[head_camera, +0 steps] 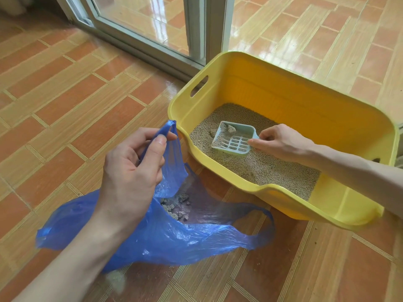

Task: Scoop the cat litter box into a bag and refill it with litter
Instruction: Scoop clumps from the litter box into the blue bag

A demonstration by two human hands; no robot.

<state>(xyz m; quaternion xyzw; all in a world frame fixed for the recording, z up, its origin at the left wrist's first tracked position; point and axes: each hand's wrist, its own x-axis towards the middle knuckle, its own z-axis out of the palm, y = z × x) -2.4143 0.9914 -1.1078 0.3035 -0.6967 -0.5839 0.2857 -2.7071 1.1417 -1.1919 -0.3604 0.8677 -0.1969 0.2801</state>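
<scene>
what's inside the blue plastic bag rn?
Several grey litter clumps lie inside the translucent blue plastic bag, which the left hand holds up by a handle. That hand and forearm cover the bag's left part.

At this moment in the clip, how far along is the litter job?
Partly scooped. Several grey clumps already lie inside the blue bag, whose handle the left hand pinches up. In hand: the right hand holds the scoop over the litter in the yellow litter box, one clump on it, not yet bagged. Refilling is left; no fresh litter is visible.
</scene>
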